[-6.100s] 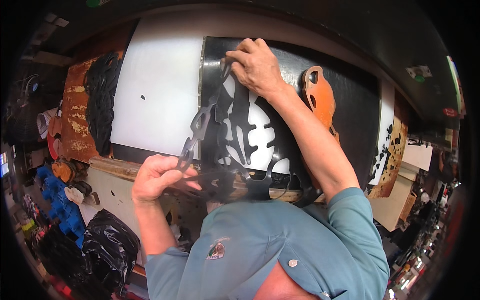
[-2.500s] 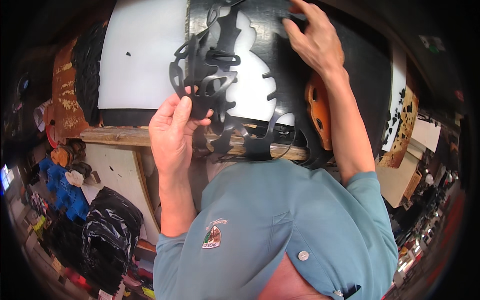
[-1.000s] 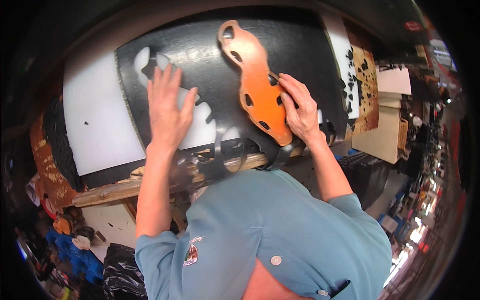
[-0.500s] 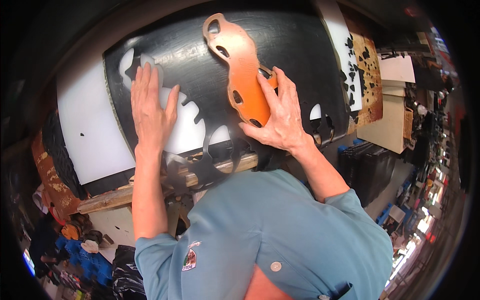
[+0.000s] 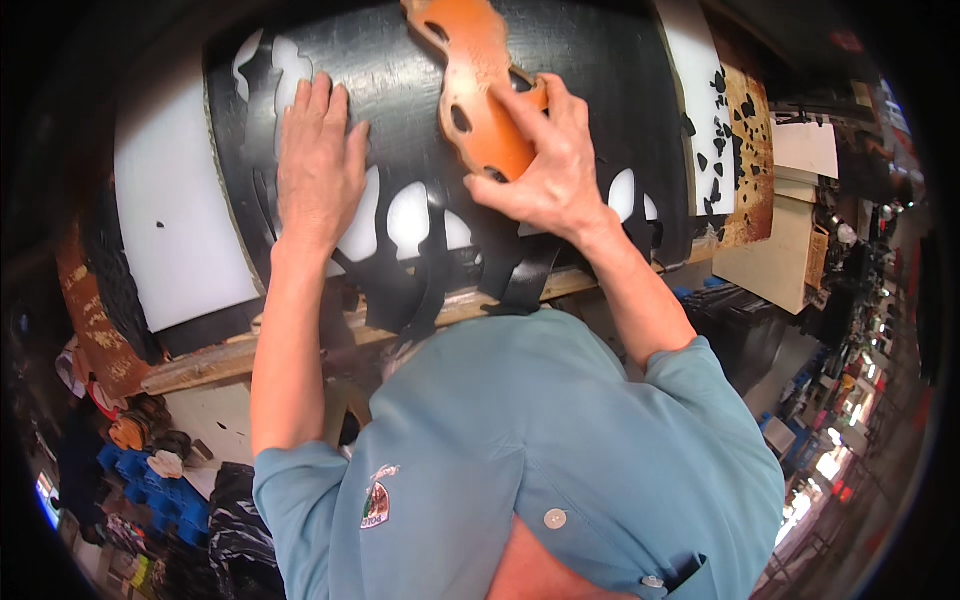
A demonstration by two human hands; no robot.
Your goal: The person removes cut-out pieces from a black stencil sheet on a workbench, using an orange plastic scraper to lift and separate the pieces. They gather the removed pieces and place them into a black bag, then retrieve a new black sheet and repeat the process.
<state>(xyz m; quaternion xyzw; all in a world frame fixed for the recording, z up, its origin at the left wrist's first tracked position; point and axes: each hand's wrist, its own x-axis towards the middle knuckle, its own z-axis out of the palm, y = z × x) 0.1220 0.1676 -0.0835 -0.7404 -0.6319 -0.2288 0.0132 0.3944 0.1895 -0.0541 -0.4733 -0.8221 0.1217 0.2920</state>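
Left hand flat on the black sheet, orange plate under the right hand.
The left hand's fingers lie outstretched, gripping nothing; rightward, I see small lettering on the stitched badge of the teal shirt; then the orange plate, its near end held between the right hand's spread thumb and fingers.

Shows glossy black on the sheet, white through its cut-outs; orange, paling to peach, on the plate. Shines plain white on the board; speckles black over the white strip and rusty brown panel. Runs teal over the shirt, blue across the crates.
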